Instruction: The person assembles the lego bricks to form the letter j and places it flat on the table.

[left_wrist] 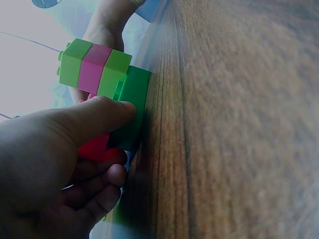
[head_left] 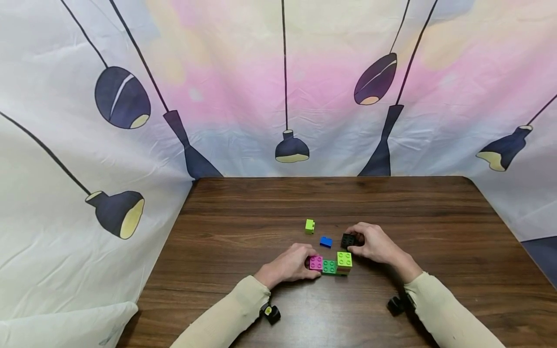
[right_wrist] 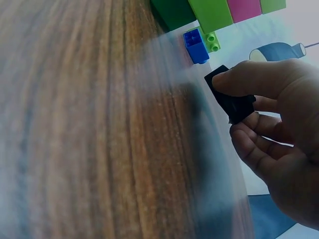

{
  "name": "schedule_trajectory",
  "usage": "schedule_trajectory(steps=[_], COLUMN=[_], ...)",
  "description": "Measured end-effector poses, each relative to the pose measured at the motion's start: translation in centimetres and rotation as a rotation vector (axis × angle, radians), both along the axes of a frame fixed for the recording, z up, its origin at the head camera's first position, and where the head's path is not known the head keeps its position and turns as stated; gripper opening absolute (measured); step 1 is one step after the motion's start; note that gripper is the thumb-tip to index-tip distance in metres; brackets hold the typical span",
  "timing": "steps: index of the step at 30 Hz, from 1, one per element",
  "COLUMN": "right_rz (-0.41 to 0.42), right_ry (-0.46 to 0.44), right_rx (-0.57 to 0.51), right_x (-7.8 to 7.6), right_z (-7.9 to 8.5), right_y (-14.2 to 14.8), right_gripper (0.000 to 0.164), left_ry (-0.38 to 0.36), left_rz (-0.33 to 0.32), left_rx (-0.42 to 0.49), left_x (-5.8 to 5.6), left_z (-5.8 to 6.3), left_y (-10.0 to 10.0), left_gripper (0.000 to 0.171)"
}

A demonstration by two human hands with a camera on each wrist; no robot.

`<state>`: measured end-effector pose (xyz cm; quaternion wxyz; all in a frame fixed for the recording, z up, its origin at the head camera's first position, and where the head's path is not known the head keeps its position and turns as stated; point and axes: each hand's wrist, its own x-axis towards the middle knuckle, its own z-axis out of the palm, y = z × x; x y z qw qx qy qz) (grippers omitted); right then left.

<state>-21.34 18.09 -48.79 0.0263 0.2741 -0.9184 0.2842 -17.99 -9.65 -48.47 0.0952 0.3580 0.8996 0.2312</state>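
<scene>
My left hand (head_left: 290, 263) grips the left end of a built block model, thumb and fingers around its pink block (head_left: 315, 263) and green base (left_wrist: 134, 94). At the model's right end rises a stack of lime, pink and lime blocks, topped by a lime block (head_left: 344, 259). Between the two ends, green studs (head_left: 329, 267) show. My right hand (head_left: 374, 244) pinches a black block (right_wrist: 232, 99) between thumb and fingers, just behind and right of the stack, apart from it. Part of the black block is hidden by the thumb.
Behind the model, a small blue block (head_left: 326, 241) lies on the brown wooden table (head_left: 235, 208). Farther back is a loose lime block (head_left: 310, 226). A cloth printed with hanging lamps (head_left: 292, 147) hangs behind the table's far edge.
</scene>
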Motion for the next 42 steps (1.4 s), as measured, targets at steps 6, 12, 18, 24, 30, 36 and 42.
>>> schedule_trajectory(steps=[6,12,18,24,30,36,42], right_rz=[-0.007,-0.004,0.002,0.015,0.032,0.036,0.061], right_ry=[0.029,0.068,0.085,0.134,0.189,0.23,0.237], right_rx=[-0.005,-0.02,-0.046,-0.074,-0.098,-0.124,-0.155], right_x=[0.1,0.1,0.5,0.8,0.9,1.2,1.7], right_z=[0.4,1.0,1.9,2.7,3.2,3.7,4.3], right_y=[0.2,0.3,0.4,0.5,0.4,0.4,0.3], right_gripper=[0.036,0.037,0.037,0.037,0.037,0.038,0.039], left_ry=[-0.014,-0.016,-0.01,-0.017,-0.009,-0.008,-0.008], left_rz=[0.0,-0.001,0.001,0.004,0.001,-0.001,-0.004], left_rx=[0.0,-0.003,-0.008,-0.005,-0.008,-0.004,-0.003], left_x=[0.0,0.0,0.0,0.0,-0.1,-0.1,-0.1], left_z=[0.0,0.1,0.0,0.0,0.0,0.0,0.0], left_y=[0.0,0.0,0.1,0.1,0.0,0.1,0.1], left_gripper=[0.037,0.037,0.036,0.036,0.035,0.035,0.036])
